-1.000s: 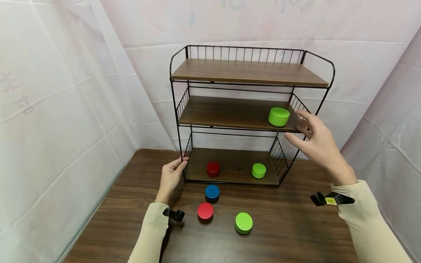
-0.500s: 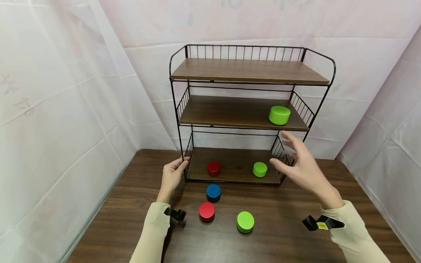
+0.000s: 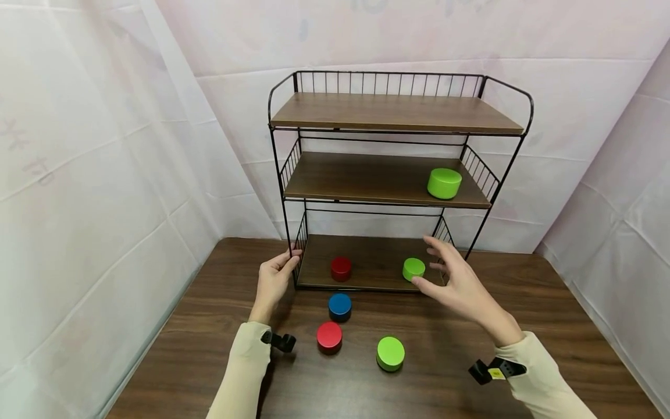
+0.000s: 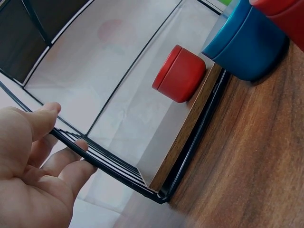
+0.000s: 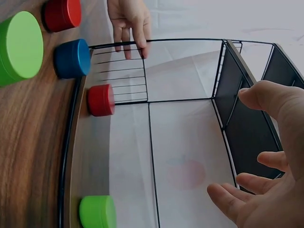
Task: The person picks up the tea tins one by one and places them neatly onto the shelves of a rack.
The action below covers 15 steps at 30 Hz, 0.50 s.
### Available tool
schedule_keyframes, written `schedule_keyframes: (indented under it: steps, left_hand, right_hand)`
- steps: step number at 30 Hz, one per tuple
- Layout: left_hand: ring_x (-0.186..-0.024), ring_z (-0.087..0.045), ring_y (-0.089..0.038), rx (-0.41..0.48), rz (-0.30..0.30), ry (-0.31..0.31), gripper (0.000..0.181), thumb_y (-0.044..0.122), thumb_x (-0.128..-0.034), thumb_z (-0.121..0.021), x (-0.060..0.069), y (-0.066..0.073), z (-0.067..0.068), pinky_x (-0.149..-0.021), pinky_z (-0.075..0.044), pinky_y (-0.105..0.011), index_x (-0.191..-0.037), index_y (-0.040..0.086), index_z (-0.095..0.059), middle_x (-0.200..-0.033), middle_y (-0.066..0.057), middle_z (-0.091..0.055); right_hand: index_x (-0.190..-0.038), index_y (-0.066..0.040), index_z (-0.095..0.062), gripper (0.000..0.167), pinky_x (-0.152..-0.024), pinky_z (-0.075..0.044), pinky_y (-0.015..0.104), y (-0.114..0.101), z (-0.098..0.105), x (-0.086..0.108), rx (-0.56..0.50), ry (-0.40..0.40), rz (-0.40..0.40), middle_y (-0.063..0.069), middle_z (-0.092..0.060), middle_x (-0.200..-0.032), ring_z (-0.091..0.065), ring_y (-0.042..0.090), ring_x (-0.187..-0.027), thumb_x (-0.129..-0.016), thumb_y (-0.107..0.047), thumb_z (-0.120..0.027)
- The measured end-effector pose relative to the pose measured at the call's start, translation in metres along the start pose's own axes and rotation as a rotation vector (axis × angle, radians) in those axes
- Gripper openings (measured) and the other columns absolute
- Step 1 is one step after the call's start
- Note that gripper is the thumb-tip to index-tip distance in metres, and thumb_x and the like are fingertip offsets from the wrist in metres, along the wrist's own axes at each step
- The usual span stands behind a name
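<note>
Gripping rack (image 3: 366,177) with left hand (image 3: 273,279), holding right hand (image 3: 456,286) wide, apparently just off green container (image 3: 413,268) on bottom shelf (image 3: 374,250)!

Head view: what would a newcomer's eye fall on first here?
Probably the three-tier rack on the table, with a bright green container at the right of its middle shelf. Next come the left hand holding the rack's left side and the right hand near the bottom-shelf green container.
</note>
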State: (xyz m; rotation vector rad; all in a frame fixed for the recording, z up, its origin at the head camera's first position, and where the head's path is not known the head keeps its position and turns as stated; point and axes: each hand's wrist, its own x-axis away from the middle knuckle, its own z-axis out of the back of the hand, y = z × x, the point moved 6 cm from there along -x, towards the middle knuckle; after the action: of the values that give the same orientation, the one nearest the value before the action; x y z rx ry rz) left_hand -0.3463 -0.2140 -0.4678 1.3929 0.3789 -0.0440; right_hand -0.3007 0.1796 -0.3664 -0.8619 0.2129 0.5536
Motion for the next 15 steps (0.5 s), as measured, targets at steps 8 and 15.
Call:
schedule_keyframes:
  steps: [8,15]
  left_hand:
    - [-0.139,-0.053,-0.031,-0.014,0.015,0.0,0.029,0.007,-0.1023,-0.064,-0.003,-0.002,0.0,-0.092,-0.047,-0.006,-0.126,-0.009,-0.069,-0.149,-0.02,-0.055]
    - [-0.134,-0.058,-0.025,-0.023,-0.024,0.012,0.03,0.017,-0.0999,-0.069,-0.002,0.0,0.001,-0.092,-0.049,-0.008,-0.123,-0.001,-0.074,-0.145,-0.011,-0.062]
  right_hand:
    - [-0.157,-0.012,-0.039,0.08,-0.102,-0.053,0.046,0.001,-0.013,0.004,-0.054,0.012,0.014,0.015,-0.041,-0.157,-0.049,0.034,-0.137,-0.09,-0.017,-0.081]
    - [-0.157,-0.014,-0.039,0.078,-0.106,-0.049,0.052,0.006,-0.027,0.005,-0.124,-0.002,-0.027,0.014,-0.042,-0.155,-0.048,0.034,-0.138,-0.092,-0.02,-0.081]
